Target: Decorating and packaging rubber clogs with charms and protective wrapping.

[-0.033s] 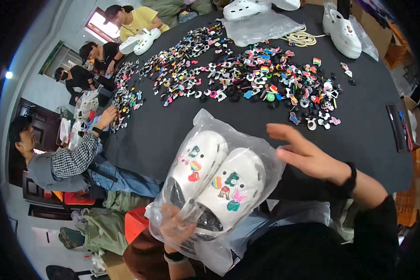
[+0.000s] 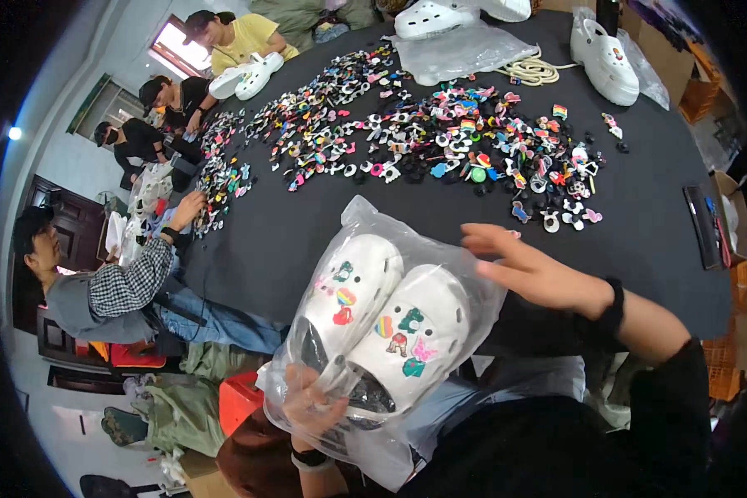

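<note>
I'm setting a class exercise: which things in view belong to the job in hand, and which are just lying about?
Job in hand:
clear plastic bag, held by the left hand
white clogs inside it
loose charms, probably, like those on the clogs

Apparently just lying about:
coiled pale rope
long black object, right
green sack, lower left

No lettering or numbers seem legible here.

Right hand (image 2: 544, 280) slightly farther left
</note>
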`<state>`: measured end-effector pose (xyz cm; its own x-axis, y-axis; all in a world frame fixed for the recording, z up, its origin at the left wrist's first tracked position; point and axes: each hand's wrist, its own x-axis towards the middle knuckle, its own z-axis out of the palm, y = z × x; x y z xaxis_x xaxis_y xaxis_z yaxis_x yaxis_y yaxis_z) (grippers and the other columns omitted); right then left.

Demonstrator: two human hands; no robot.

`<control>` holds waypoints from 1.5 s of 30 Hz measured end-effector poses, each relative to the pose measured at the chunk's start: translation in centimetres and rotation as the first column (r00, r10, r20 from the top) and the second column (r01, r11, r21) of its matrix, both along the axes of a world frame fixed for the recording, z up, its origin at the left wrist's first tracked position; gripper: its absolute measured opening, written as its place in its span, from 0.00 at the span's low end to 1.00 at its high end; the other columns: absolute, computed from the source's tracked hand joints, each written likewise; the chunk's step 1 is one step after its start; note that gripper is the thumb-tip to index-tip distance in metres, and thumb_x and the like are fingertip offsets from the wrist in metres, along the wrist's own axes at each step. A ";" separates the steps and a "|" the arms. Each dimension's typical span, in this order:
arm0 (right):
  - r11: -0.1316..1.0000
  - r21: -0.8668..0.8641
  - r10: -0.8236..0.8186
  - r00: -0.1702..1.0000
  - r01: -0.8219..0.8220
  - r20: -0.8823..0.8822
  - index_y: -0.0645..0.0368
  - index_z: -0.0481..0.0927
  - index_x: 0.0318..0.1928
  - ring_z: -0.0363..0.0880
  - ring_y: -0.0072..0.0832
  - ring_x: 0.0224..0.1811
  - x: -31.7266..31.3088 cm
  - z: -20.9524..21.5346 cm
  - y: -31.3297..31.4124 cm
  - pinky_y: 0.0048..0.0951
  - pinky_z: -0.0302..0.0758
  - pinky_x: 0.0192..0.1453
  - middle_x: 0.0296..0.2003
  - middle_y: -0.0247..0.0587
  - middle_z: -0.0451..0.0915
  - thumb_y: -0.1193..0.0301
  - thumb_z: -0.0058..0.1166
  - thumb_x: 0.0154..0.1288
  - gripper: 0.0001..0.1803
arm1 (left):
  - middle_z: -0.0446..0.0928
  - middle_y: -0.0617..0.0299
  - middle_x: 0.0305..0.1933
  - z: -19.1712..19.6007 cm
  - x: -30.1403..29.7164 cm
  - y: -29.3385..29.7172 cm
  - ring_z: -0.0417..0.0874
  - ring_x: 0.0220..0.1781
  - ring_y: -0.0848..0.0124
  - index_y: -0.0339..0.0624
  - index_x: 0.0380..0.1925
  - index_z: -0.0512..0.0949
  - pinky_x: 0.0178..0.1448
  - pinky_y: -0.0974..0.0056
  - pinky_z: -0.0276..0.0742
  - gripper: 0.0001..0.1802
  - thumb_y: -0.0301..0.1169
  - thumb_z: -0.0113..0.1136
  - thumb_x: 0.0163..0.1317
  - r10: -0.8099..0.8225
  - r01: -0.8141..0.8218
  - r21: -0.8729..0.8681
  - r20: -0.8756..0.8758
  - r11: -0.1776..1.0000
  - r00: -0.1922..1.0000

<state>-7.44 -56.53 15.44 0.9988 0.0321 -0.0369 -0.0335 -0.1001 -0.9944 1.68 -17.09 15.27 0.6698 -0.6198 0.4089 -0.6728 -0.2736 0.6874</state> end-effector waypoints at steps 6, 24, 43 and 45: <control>0.996 0.027 0.087 0.916 -0.084 -0.390 0.64 0.76 0.50 0.75 0.23 0.38 8.5 -1.7 0.2 0.26 0.74 0.42 0.40 0.38 0.78 0.45 0.43 0.73 0.30 | 0.71 0.61 0.28 -0.5 -0.2 0.6 0.69 0.32 0.62 0.44 0.16 0.71 0.38 0.58 0.63 0.18 0.26 0.76 0.34 -0.039 0.036 0.028 0.121 0.999 0.992; 0.861 0.237 -0.425 0.892 0.451 -0.152 0.56 0.77 0.53 0.78 0.16 0.36 4.0 2.2 -6.0 0.20 0.75 0.40 0.38 0.27 0.80 0.55 0.54 0.71 0.20 | 0.75 0.62 0.32 1.5 -0.8 -0.4 0.75 0.33 0.59 0.49 0.17 0.72 0.42 0.55 0.66 0.25 0.56 0.71 0.37 -0.440 0.310 0.562 0.108 0.767 0.892; 0.985 -0.093 -0.150 0.987 0.144 -0.060 0.64 0.77 0.53 0.76 0.11 0.36 0.2 0.5 -10.5 0.16 0.73 0.40 0.36 0.29 0.80 0.64 0.61 0.66 0.20 | 0.71 0.70 0.24 8.7 -2.5 -3.3 0.74 0.26 0.71 0.53 0.15 0.74 0.36 0.65 0.63 0.15 0.40 0.74 0.35 -0.500 0.340 0.404 0.410 0.849 0.763; 0.954 -0.060 -0.297 0.953 0.293 -0.068 0.64 0.78 0.53 0.77 0.13 0.39 -0.2 -0.4 -12.1 0.17 0.74 0.42 0.39 0.30 0.81 0.65 0.60 0.66 0.20 | 0.71 0.70 0.24 8.7 -2.5 -2.5 0.75 0.26 0.71 0.53 0.15 0.73 0.36 0.65 0.62 0.17 0.40 0.76 0.32 -0.486 0.328 0.400 0.405 0.856 0.774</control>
<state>-7.67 -68.63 15.05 0.9578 -0.2670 -0.1064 -0.1432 -0.1223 -0.9821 -0.83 -19.55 24.00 0.0942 -0.9282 0.3601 -0.9827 -0.0288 0.1830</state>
